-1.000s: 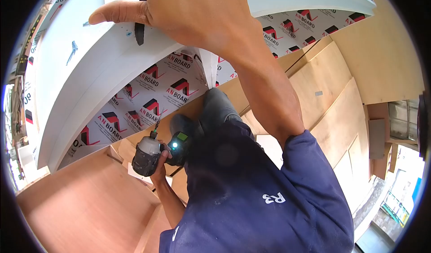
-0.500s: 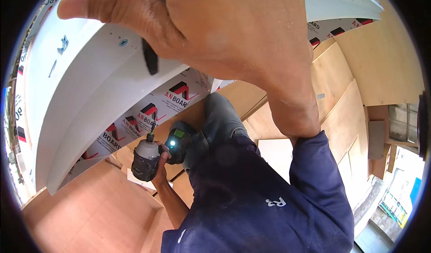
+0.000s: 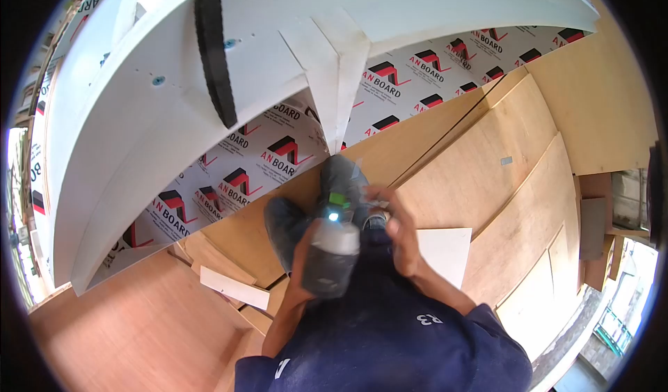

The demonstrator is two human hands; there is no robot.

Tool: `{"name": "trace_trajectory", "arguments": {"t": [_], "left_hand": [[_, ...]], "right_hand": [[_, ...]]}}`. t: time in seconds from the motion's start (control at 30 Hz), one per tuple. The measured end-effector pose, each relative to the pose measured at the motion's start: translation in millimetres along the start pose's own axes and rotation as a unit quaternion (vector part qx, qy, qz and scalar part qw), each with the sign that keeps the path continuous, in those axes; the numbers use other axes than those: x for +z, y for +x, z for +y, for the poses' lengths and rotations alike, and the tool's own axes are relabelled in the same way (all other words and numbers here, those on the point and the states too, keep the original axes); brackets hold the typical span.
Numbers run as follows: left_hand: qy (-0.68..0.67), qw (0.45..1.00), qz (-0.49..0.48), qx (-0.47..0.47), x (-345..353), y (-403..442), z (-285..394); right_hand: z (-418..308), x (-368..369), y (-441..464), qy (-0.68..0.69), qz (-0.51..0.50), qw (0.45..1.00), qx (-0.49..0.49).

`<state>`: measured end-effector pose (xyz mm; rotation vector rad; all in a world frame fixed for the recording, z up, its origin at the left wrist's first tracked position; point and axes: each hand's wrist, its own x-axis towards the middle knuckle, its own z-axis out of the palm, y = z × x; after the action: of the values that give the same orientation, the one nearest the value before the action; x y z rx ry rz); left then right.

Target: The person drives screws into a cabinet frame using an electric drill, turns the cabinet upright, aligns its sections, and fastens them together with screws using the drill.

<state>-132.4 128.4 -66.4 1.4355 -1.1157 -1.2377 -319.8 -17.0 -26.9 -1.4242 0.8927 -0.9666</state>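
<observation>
Plywood sheets (image 3: pixel 480 176) fan out along the right of my head view, and a pale wooden panel (image 3: pixel 139 308) spreads across the lower left. Above them sweeps a white curved panel (image 3: pixel 139 134), with one blue-ringed screw (image 3: pixel 158 81) near its outer edge and a second screw (image 3: pixel 230 44) beside a dark strip (image 3: pixel 214 58) that hangs across it. Under the curve's inner edge I have printed boards (image 3: pixel 240 176), and a narrow white offcut (image 3: pixel 234 287) lies at the upper right edge of the wooden panel.

The power driver (image 3: pixel 330 260) is in front of the dark shirt (image 3: pixel 390 322), held up near the knees. My left hand (image 3: pixel 300 263) is closed around it from its left side. Its long axis runs from the dark rear end by the shirt to the pale nose, which leans slightly right towards the knees. The right hand (image 3: pixel 400 228) is the nearer one to that nose, just beside it and apart, fingers raised; blur keeps me from telling whether they pinch anything. I cannot make out a bit either.

The printed boards repeat "ANBOARD" under a red and black mark; their smaller print is beyond me. White characters on the shirt look like "R3", upside down. I can read no brand on the driver, only a green patch (image 3: pixel 339 198) and a lit lamp (image 3: pixel 333 216).
</observation>
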Motion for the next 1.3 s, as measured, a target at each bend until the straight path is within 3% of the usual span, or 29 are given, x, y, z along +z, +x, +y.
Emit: {"name": "trace_trajectory", "arguments": {"t": [0.07, 0.1, 0.17, 0.23, 0.3, 0.43, 0.57, 0.63, 0.7, 0.77, 0.83, 0.93, 1.0, 1.23, 1.3], "left_hand": [[0.057, 0.996, -0.026, 0.056, 20.3, 15.2, 3.3], [-0.076, 0.996, -0.053, 0.02, 31.8, 34.8, 35.6], [-0.045, 0.996, -0.066, 0.033, 61.3, 48.8, 26.4], [-0.01, 0.996, -0.077, 0.046, 82.3, 61.6, 11.1], [0.102, 0.986, -0.094, 0.097, 96.4, 73.4, -7.2], [0.164, 0.958, -0.129, 0.196, 116.0, 97.0, -42.3], [0.258, 0.906, -0.25, 0.222, 80.0, 119.0, -28.8], [0.232, 0.943, -0.148, 0.189, 47.0, 118.9, -29.9], [0.124, 0.977, 0.073, 0.157, 23.4, 127.1, -14.1], [0.168, 0.931, 0.225, 0.233, 4.3, 145.5, 16.9], [0.152, 0.878, 0.305, 0.336, -0.2, 174.6, 45.4], [0.119, 0.851, 0.324, 0.397, 4.1, 214.3, 78.7], [0.212, 0.792, 0.372, 0.436, 7.8, 229.4, 101.6], [0.281, 0.803, 0.385, 0.357, 14.2, 229.7, 92.5], [0.222, 0.839, 0.353, 0.348, 14.6, 228.2, 92.8]], "right_hand": [[12.1, 5.9, -44.5, 0.117, -0.047, 0.982, 0.138], [16.2, 6.4, -58.3, 0.159, -0.06, 0.969, 0.18], [1.4, -0.4, -53.3, 0.227, -0.06, 0.955, 0.18], [3.2, -17.9, -50.0, 0.288, 0.013, 0.928, 0.237], [3.5, -29.5, -44.5, 0.268, 0.059, 0.928, 0.254], [21.3, -43.7, -40.6, 0.224, 0.126, 0.925, 0.278], [58.7, -72.3, -44.5, 0.258, 0.189, 0.905, 0.28], [63.6, -88.9, -43.7, 0.335, 0.226, 0.876, 0.265], [81.9, -100.9, -47.3, 0.303, 0.283, 0.882, 0.223], [94.6, -117.3, -48.5, 0.225, 0.263, 0.917, 0.197], [115.9, -133.4, -51.0, 0.196, 0.258, 0.925, 0.198], [155.8, -157.5, -61.1, 0.084, 0.266, 0.94, 0.195], [178.3, -170.7, -71.8, 0.072, 0.27, 0.938, 0.205], [219.3, -192.9, -125.1, 0.007, 0.258, 0.928, 0.268], [225.8, -199.9, -135.2, -0.019, 0.248, 0.93, 0.272]]}}
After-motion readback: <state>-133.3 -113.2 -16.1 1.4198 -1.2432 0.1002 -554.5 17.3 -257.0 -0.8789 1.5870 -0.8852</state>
